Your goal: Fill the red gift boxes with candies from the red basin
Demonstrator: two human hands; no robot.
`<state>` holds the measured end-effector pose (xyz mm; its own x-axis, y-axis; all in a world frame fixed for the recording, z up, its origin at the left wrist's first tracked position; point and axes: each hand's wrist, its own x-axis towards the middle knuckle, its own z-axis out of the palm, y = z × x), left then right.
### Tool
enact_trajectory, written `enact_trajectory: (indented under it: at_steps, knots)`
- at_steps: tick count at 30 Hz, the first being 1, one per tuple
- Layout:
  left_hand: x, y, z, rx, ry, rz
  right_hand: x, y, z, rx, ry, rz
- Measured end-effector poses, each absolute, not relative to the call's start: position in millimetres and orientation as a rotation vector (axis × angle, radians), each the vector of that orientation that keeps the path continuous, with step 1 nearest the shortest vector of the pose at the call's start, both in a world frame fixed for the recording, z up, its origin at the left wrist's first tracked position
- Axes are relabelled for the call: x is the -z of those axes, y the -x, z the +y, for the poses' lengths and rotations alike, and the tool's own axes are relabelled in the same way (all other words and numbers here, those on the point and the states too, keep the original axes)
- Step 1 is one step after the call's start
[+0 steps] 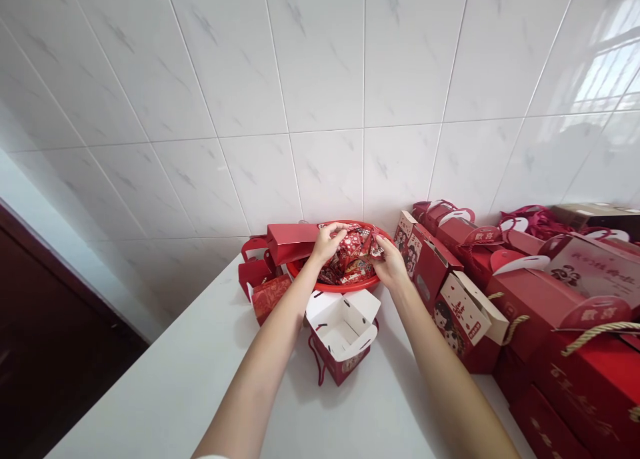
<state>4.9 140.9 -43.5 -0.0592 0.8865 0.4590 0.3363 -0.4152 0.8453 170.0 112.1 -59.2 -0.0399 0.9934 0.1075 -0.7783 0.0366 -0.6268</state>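
Note:
A red basin stands against the wall, heaped with red printed packets. My left hand is over the basin's left side, fingers curled and close together; whatever is between them does not show clearly. On the right of the basin, my right hand pinches a small red packet with a pale label. Just in front of the basin sits an open gift box, red outside and white inside, its flaps spread and a dark red cord handle hanging at its side. I can see no packets inside it.
Many red gift boxes with rope handles crowd the right side of the white table. Left of the basin lie a long red box and smaller red boxes. A tiled wall rises directly behind.

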Motion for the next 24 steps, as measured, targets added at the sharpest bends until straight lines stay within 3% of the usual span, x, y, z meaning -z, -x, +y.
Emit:
enact_trajectory:
  at_steps: [6,12,18,24]
  knots:
    - [47.2,-7.6,139.8,-1.283,-1.845,1.202,57.4,-171.5,109.5,-1.562,0.474,-0.734]
    - [45.7,-9.0,138.3,-1.298,-1.833,1.148,60.4,-173.0,112.9,-1.601,0.514,-0.783]
    - [47.5,-4.8,147.1,-1.279,-1.783,1.466,60.3,-170.2,113.9,-1.54,0.53,-0.682]
    - [61.1,1.7,152.4,-1.046,-1.809,1.633,61.0,-172.7,118.0,-1.524,0.5,-0.524]
